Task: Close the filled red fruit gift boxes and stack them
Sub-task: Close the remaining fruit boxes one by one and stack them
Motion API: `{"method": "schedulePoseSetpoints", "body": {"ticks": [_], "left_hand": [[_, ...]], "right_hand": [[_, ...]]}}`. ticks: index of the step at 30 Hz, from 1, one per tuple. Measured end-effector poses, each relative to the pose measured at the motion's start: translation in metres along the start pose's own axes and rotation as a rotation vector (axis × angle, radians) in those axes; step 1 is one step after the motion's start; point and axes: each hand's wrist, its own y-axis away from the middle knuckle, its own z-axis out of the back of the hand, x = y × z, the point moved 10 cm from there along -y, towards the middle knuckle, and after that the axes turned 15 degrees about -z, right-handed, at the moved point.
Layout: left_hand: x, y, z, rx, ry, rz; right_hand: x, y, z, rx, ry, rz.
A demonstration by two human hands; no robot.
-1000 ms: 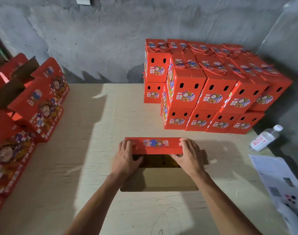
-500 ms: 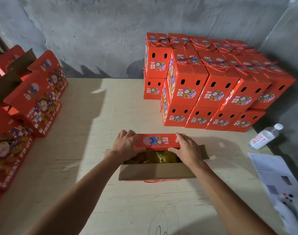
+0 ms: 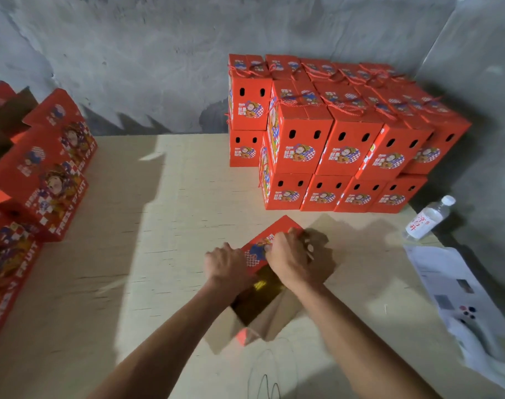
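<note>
An open red fruit gift box [image 3: 274, 312] stands on the plywood table [image 3: 165, 254], turned at an angle, with yellow fruit showing inside. My left hand [image 3: 226, 264] grips the near left end of its red printed lid flap [image 3: 277, 234]. My right hand [image 3: 288, 259] is curled over the flap's right end, beside a brown side flap. A two-layer stack of closed red gift boxes [image 3: 340, 139] with rope handles stands at the back right.
Open red gift boxes [image 3: 44, 174] line the table's left edge. A plastic water bottle [image 3: 428, 218] lies at the right, with white papers [image 3: 458, 300] in front of it. A grey concrete wall runs behind the table.
The box has been swung from square to the table edge to a diagonal. Both hands stayed on the red lid flap and now curl round it. The camera view has shifted.
</note>
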Motion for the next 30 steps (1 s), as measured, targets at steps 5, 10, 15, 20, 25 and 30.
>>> {"method": "schedulePoseSetpoints", "body": {"ticks": [5,10,15,20,25,30], "left_hand": [[-0.051,0.031,-0.008,-0.030,0.068,-0.081],[-0.021,0.045,0.009,-0.053,0.221,-0.224],[0.027,0.039,0.014,-0.043,0.487,-0.128],[0.036,0.043,0.034,-0.351,0.503,-0.095],[0.029,0.031,0.036,-0.581,0.592,-0.284],[0.031,0.027,0.015,-0.628,0.450,-0.291]], "right_hand": [[0.003,0.010,-0.025,0.145,-0.334,-0.202],[0.013,0.017,-0.051,0.280,-0.312,-0.126],[0.047,0.045,-0.060,0.443,-0.311,0.209],[0.064,0.067,-0.053,0.452,-0.182,0.503],[0.052,0.089,-0.053,0.344,-0.192,0.552],[0.001,0.095,-0.034,-0.056,-0.155,0.393]]}}
